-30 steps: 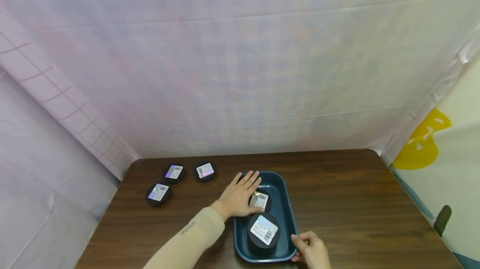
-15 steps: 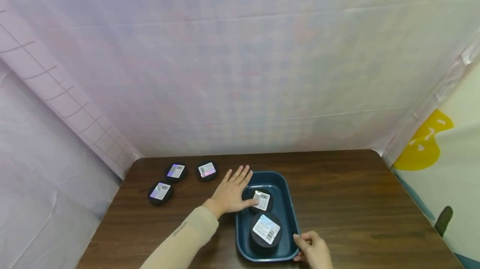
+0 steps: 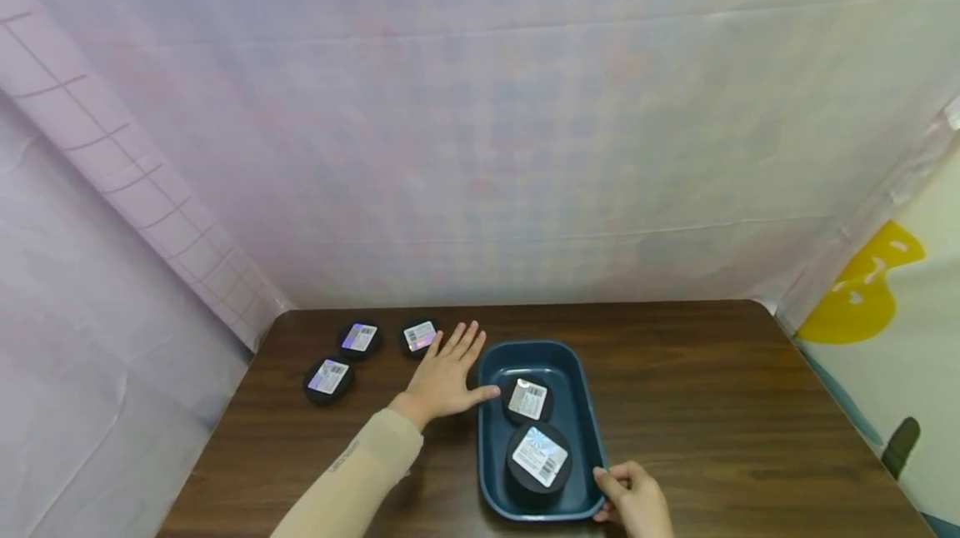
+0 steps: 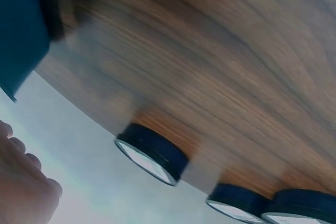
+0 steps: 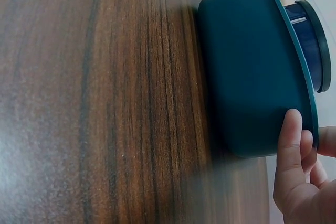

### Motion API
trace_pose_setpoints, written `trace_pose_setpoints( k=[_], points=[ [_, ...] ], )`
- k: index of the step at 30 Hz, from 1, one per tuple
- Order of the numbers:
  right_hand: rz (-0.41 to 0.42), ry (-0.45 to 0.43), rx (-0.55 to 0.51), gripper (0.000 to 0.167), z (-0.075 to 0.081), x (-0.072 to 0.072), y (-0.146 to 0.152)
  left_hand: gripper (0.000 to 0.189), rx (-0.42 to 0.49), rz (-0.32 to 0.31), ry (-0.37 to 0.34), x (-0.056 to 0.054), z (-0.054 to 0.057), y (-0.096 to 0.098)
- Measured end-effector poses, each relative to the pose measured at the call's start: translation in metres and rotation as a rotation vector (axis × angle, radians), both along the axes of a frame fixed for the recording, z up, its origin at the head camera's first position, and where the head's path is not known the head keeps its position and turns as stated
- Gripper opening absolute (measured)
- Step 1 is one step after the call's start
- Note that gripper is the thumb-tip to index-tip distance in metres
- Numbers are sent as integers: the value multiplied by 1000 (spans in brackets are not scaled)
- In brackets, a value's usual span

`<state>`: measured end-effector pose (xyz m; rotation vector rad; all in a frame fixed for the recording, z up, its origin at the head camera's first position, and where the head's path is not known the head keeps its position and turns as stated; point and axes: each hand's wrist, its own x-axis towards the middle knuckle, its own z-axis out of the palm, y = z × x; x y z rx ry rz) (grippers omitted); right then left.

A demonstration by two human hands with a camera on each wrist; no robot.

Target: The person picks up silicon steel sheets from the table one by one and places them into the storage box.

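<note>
A dark blue rectangular tray (image 3: 587, 405) stands on the table, holding two round black containers with white barcode labels. The nearer container (image 3: 539, 459) rises taller than the farther one (image 3: 527, 399). At the tray's front right corner my right hand (image 3: 634, 498) pinches the rim; in the right wrist view the thumb lies on one side and fingers (image 5: 290, 135) against the outer wall. My left hand (image 3: 444, 376) hovers left of the tray with fingers spread, holding nothing. Its fingertips overlap the edge of a third black container (image 3: 417, 336) in the head view.
Two more round black containers, one at the back left (image 3: 359, 340) and one nearer (image 3: 328, 378), lie close together on the brown wooden table (image 3: 697, 405). A pale cloth (image 3: 525, 146) hangs behind the table's back edge.
My left hand has moved left, off the farther container and out over the tray's left side. My right hand keeps its pinch on the tray's corner.
</note>
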<state>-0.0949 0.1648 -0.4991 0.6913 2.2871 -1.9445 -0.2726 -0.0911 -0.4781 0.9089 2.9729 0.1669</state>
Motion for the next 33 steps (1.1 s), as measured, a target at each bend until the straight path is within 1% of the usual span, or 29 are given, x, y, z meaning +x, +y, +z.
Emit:
trace_pose_setpoints(
  k=[5,9,12,15,21,27,33],
  points=[
    [-5,-8,7,20,-1,1,1,91,0,40,15,-5,-1,-8],
    [-11,-7,9,21,-1,1,2,92,-3,68,17,-8,-2,-12],
    [-10,-9,15,21,-1,1,2,93,-22,93,16,-9,-3,-15],
    [-13,-11,13,21,-1,1,2,95,-16,107,16,-12,-6,-19],
    [-16,-4,-10,20,0,0,2,94,-5,146,-8,-14,-10,-32],
    [-12,-5,2,20,1,0,1,98,12,178,-61,-13,-13,-40],
    [0,-8,36,21,0,0,1,101,-13,187,-59,-13,-18,-44]
  ],
)
